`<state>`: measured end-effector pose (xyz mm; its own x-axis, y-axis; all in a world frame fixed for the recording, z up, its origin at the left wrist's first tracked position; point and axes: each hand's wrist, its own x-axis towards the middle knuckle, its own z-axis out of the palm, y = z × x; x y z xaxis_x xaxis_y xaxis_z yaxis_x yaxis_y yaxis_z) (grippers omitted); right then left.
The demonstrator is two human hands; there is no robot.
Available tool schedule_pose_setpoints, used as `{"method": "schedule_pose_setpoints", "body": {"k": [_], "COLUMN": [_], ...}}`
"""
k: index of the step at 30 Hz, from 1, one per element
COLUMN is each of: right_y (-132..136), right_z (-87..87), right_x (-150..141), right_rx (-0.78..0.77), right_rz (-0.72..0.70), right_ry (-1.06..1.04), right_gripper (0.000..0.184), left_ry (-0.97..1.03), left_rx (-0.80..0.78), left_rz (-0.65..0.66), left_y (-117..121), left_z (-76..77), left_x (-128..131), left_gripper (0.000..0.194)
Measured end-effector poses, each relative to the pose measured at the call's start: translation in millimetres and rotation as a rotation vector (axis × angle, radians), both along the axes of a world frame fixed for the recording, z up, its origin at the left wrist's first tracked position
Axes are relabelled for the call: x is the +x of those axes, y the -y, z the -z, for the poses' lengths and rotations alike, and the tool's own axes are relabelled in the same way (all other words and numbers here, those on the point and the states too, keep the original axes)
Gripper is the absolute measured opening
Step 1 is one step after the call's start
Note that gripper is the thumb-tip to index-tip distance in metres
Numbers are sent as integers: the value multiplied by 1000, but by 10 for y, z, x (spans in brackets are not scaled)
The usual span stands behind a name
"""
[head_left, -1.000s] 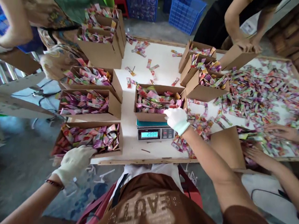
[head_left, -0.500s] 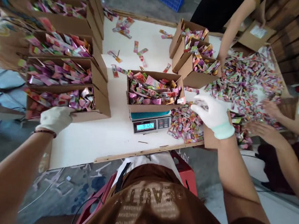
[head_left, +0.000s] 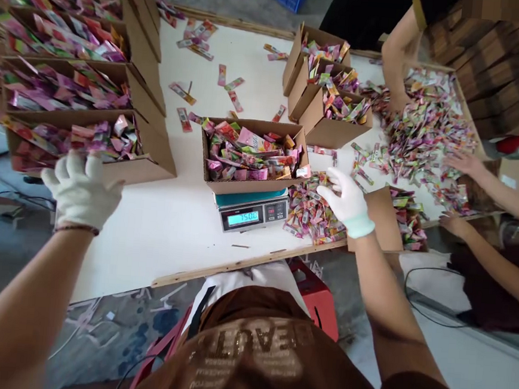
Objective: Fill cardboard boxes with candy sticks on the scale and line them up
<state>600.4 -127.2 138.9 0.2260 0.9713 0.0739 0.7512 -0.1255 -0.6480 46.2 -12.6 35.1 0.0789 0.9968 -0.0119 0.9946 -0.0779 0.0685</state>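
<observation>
White tabletop (head_left: 185,230) ahead: a filled carton (head_left: 249,186) sits on the scale (head_left: 253,213); beside it the right hand (head_left: 346,201) curls over loose packets (head_left: 309,216), I can't tell its grip; the left hand (head_left: 83,189) spreads unclenched by another carton (head_left: 142,171).

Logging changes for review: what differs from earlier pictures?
The right hand moved rightward from the carton on the scale to the loose packets. The near left carton slid forward, the left hand at its near wall. The display changed. The carton on the scale stayed there.
</observation>
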Motion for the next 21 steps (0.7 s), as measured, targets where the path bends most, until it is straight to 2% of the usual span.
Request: {"method": "schedule_pose_setpoints", "body": {"k": [1, 3, 5, 8, 11, 14, 17, 21], "right_y": [-20, -76, -131, -157, -132, -107, -70, 8], "right_z": [101, 254, 330, 356, 376, 402, 395, 313], "right_x": [66, 164, 193, 95, -48, -76, -3, 99], "right_rx": [19, 16, -140, -402, -423, -430, -441, -409], "right_rz": [26, 101, 130, 19, -99, -167, -179, -123], "right_ry": [-10, 43, 204, 404, 413, 405, 375, 318], "right_gripper": [63, 62, 63, 62, 47, 39, 38, 38], "left_ry": [31, 106, 137, 191, 185, 160, 83, -76], "left_rx": [40, 62, -163, -519, -685, -747, -760, -904], "left_rz": [-9, -47, -86, -156, -127, -71, -39, -52], "left_y": [137, 561, 1105, 1902, 2421, 2572, 2474, 2343], "left_z": [73, 312, 626, 1074, 1353, 1484, 1573, 1713], "left_x": [13, 73, 169, 325, 429, 471, 565, 849], "left_gripper": [76, 72, 68, 67, 70, 77, 85, 104]}}
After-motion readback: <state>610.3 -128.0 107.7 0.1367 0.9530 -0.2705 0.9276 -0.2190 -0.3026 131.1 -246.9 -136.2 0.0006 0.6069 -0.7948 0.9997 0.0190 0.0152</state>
